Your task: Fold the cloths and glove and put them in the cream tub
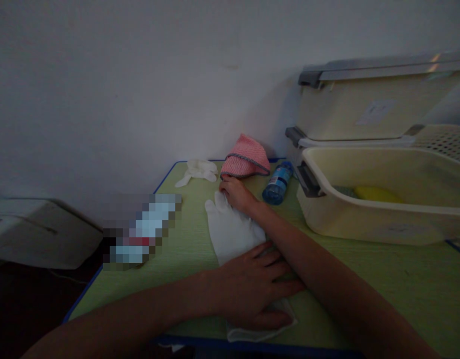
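A white rubber glove lies flat on the green table, fingers pointing away from me. My left hand rests on its cuff end, fingers stretched out flat. My right hand reaches across to the glove's fingertips, its fingers curled down on them next to a folded pink cloth. Whether the right hand pinches the glove I cannot tell for sure.
A second white glove lies crumpled at the back by the wall. A small water bottle lies on its side beside a cream plastic basin holding something yellow. Lidded bins are stacked behind it. A blurred object sits at the left.
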The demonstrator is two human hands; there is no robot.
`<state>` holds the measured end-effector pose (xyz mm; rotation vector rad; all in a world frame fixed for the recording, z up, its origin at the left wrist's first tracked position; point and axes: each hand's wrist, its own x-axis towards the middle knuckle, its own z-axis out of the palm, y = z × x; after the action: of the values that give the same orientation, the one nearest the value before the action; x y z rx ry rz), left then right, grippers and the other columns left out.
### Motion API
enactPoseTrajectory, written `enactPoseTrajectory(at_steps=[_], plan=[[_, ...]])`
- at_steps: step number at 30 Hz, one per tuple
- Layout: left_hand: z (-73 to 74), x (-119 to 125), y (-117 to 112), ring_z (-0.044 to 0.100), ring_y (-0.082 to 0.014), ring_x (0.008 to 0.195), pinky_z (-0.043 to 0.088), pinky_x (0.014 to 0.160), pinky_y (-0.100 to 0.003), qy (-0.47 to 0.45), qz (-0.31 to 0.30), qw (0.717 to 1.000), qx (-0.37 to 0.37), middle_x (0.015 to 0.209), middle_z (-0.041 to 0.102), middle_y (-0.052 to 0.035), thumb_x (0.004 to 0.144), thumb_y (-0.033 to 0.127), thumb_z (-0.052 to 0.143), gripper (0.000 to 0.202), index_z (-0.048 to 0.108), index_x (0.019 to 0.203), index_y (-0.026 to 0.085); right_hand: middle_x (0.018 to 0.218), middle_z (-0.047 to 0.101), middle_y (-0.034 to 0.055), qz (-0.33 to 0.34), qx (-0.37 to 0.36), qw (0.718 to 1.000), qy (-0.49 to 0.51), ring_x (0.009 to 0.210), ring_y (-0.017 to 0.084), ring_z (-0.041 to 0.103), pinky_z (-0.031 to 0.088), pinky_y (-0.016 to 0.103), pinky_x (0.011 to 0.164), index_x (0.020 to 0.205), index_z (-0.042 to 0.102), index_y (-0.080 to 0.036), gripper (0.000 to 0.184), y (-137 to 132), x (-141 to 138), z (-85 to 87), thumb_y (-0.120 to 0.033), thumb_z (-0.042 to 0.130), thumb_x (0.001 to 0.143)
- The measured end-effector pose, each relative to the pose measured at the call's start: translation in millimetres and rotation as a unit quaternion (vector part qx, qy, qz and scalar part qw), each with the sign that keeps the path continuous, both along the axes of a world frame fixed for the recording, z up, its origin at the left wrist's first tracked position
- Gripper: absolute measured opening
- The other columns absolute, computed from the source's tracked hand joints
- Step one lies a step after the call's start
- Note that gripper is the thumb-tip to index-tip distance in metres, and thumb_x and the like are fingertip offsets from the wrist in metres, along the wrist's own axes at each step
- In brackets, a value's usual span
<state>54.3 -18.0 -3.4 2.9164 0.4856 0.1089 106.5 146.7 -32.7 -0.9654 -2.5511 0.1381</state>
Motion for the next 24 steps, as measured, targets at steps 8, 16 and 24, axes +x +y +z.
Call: enactPoseTrajectory(at_steps=[8, 16, 24], plan=[[-2.1, 0.0, -0.4, 0.028, -0.0265, 0.132, 0.018, 0.110, -0.044, -0.005, 0.005, 1.000, 0.000, 0.139, 0.040, -0.0113, 0.089, 0.043, 0.039, 0.053, 0.037, 0.134, 0.015, 0.090, 0.061, 0.0079, -0.019, -0.017, 1.000, 0.008, 0.086, 0.015, 0.056, 0.039, 0.024, 0.077, 0.089, 0.063, -0.010, 0.020, 2.6, -0.9, 3.7, -0.009, 0.043, 0.083], [-1.9, 0.0, 0.2, 0.030, -0.0244, 0.130, 0.016, 0.112, -0.041, -0.008, -0.002, 1.000, 0.013, 0.138, 0.042, -0.0094, 0.088, 0.043, 0.041, 0.052, 0.041, 0.131, 0.014, 0.102, 0.056, 0.0081, -0.068, -0.007, 0.998, -0.006, 0.090, 0.017, 0.054, 0.040, 0.026, 0.073, 0.093, 0.058, -0.015, 0.016, -12.5, -6.4, 4.0, -0.013, 0.045, 0.085], [-2.7, -0.4, -0.1, 0.031, -0.0252, 0.130, 0.014, 0.111, -0.041, 0.001, -0.008, 1.000, 0.019, 0.137, 0.043, -0.0110, 0.088, 0.043, 0.040, 0.052, 0.041, 0.131, 0.012, 0.107, 0.054, 0.0110, -0.094, -0.009, 0.995, -0.023, 0.092, 0.020, 0.055, 0.044, 0.029, 0.075, 0.101, 0.057, -0.014, 0.019, -17.2, -10.7, 7.6, -0.017, 0.044, 0.087]])
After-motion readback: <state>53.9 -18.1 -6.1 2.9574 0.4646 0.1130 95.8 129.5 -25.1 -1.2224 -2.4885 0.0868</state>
